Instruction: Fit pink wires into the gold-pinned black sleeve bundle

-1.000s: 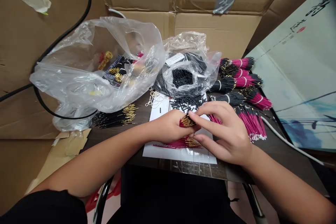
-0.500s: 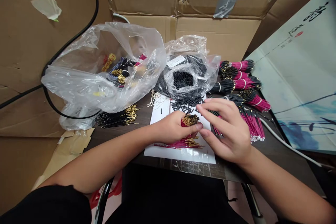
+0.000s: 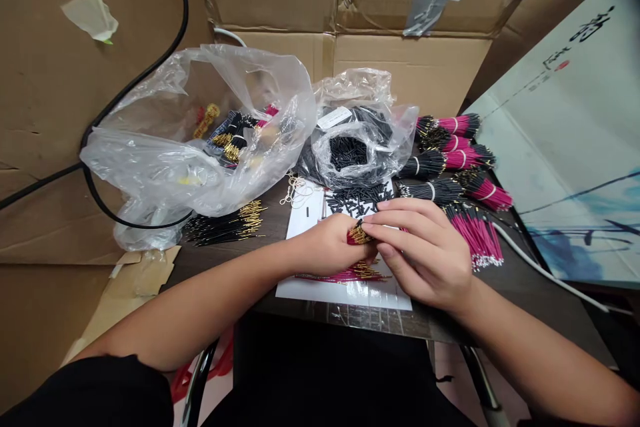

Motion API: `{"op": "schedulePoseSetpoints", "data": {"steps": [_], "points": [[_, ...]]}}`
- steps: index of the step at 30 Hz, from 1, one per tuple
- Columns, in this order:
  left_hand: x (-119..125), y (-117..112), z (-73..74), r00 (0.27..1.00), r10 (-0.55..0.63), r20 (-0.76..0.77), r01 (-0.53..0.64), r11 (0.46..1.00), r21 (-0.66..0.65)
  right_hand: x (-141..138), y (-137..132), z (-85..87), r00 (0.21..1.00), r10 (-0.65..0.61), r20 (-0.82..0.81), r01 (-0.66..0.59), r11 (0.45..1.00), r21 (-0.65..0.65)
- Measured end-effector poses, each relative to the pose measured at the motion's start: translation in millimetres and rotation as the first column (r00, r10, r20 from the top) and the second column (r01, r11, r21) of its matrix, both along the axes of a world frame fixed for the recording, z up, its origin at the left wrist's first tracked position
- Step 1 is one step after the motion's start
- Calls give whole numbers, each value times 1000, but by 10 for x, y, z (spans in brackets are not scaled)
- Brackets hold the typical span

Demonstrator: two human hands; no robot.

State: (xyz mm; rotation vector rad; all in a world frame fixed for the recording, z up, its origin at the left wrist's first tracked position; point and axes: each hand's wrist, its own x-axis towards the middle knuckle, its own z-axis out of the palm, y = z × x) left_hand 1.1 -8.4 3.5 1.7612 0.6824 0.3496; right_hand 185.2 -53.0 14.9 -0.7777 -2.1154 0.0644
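My left hand (image 3: 325,247) is closed around a bundle of magenta wires (image 3: 359,235), with gold crimp terminals (image 3: 358,235) fanning out at its end. My right hand (image 3: 425,250) is up against it, its fingertips (image 3: 373,219) at the terminals, so both hands are together on the same bundle above a white paper sheet (image 3: 305,230). Each wire looks thin and light, but the bunch should be springy and the metal ends slippery and easily bent, so I'd take hold of the insulated part, not the tips. Another magenta bunch (image 3: 345,275) lies on the sheet beneath my hands. Loose black sleeves (image 3: 357,200) sit just beyond, tied magenta-and-black bundles (image 3: 445,159) lie to the right, and black wires with gold ends (image 3: 225,225) lie left, beside a clear plastic bag (image 3: 150,173)
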Motion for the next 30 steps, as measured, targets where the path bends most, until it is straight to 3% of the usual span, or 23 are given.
{"op": "schedulePoseSetpoints", "data": {"steps": [6,16,18,20,21,23,25,27,30], "points": [[-15,21,2,998,58,32,-65,949,309,9,10,-50,1000,9,0,-8,998,56],[-45,28,-13,988,147,-45,-109,877,468,7,25,-64,990,-20,138,4,993,115],[-58,41,-6,984,168,-63,-115,859,500,48,79,-29,990,-58,129,49,996,71],[-82,66,7,978,197,-66,-129,826,548,111,164,18,977,-172,126,172,985,14],[-98,82,16,975,214,-54,-146,808,571,146,210,42,954,-258,152,264,964,-22],[-134,123,34,962,272,29,-234,765,599,207,291,77,865,-338,369,384,922,-54],[-169,171,49,924,353,149,-371,731,572,238,342,84,740,-300,602,422,904,-68],[-195,221,52,860,447,247,-506,689,518,230,369,56,655,-242,716,421,903,-80],[-208,281,28,796,511,324,-604,648,463,171,416,-22,636,-226,738,418,905,-83]]}}
